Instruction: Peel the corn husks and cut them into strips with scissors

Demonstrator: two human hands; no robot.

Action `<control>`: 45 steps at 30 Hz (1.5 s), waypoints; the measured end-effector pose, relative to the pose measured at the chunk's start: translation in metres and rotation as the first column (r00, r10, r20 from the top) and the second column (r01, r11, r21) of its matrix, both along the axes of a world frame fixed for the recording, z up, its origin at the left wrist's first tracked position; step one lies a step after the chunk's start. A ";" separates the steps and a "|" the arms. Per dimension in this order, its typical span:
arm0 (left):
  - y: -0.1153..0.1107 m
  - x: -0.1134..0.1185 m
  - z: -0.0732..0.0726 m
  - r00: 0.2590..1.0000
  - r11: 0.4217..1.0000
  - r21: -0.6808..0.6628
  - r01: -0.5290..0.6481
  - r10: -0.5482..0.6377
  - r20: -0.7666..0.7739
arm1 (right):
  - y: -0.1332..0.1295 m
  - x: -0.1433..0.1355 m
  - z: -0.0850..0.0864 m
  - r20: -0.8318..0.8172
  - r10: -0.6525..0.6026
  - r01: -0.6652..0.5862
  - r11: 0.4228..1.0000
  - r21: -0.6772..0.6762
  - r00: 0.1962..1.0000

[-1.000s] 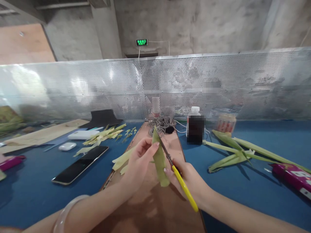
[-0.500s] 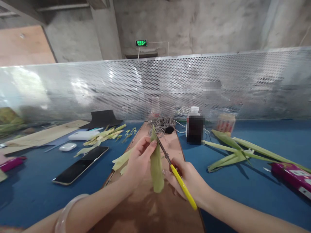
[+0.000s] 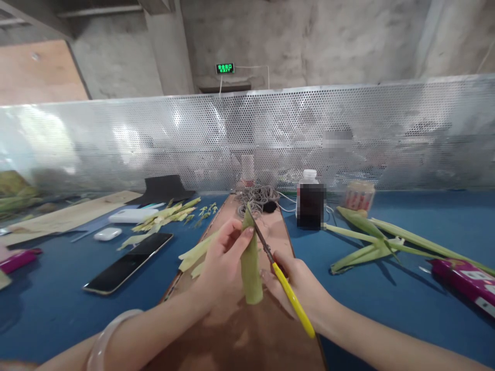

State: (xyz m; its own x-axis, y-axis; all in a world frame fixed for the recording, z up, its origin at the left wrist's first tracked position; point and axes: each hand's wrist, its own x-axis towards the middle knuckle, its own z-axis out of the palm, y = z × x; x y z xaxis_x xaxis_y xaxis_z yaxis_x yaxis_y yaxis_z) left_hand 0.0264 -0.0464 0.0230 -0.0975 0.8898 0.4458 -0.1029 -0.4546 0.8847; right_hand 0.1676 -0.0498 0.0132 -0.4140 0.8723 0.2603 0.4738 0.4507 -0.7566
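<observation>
A pale green leaf strip (image 3: 251,273) hangs upright over the brown board (image 3: 243,340), its pointed tip at the top. My left hand (image 3: 228,247) pinches it near that tip between thumb and fingers. Yellow-handled scissors (image 3: 290,293) are gripped in my right hand (image 3: 296,283), whose fingers are partly hidden behind the handle. The dark blades lie against the strip's right edge, just beside my left thumb. More leaf pieces (image 3: 197,252) rest on the board to the left of my left hand.
A black phone (image 3: 129,264), white case (image 3: 108,234) and leaf scraps (image 3: 170,214) lie left on the blue table. Grey cord (image 3: 257,198) is heaped at the board's far end. A bottle (image 3: 310,206), green leaves (image 3: 367,247) and a purple packet (image 3: 466,283) are right.
My left hand and the strip have shifted slightly to the right. The scissor blades have swung slightly closer together, and the handle has dipped a little.
</observation>
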 end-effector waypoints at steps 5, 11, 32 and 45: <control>-0.001 0.000 0.000 1.000 1.000 -0.005 -0.008 0.008 -0.008 | 0.001 0.000 -0.001 0.022 0.009 -0.009 1.000 0.014 1.000; -0.002 -0.001 -0.001 0.999 1.000 0.009 -0.020 0.020 -0.031 | 0.002 0.000 -0.002 0.026 -0.014 0.013 0.999 0.037 1.000; -0.005 -0.001 0.002 0.997 0.999 0.042 -0.021 0.024 -0.076 | 0.002 0.001 -0.003 0.003 0.029 -0.029 0.999 0.016 1.000; -0.003 -0.002 0.000 0.997 1.000 0.004 -0.012 0.012 -0.075 | 0.004 0.003 -0.008 0.011 0.046 -0.046 0.999 0.026 0.999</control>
